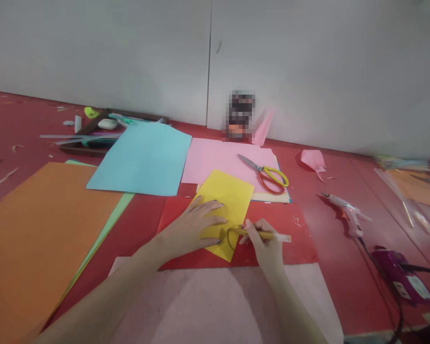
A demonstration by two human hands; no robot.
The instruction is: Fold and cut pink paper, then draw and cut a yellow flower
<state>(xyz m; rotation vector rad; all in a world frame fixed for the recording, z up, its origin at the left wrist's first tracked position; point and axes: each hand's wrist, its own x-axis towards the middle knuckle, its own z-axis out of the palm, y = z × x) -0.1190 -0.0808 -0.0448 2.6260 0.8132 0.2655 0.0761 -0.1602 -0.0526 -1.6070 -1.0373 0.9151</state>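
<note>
My left hand [197, 220] lies flat with fingers spread on a yellow paper sheet [229, 198], pinning it down. My right hand [263, 243] is closed round a yellow pencil [268, 235], whose tip touches the lower corner of the yellow sheet where a curved line is drawn. The yellow sheet rests on a red sheet [290, 239] on the red floor.
Scissors [268, 174] with yellow and red handles lie on a pink sheet [215, 160]. A light blue sheet [143, 160] and a large orange sheet [32, 239] lie to the left. A glue gun [346, 210] and a purple device [401, 277] with cables sit on the right. A tray of tools [96, 131] stands by the wall.
</note>
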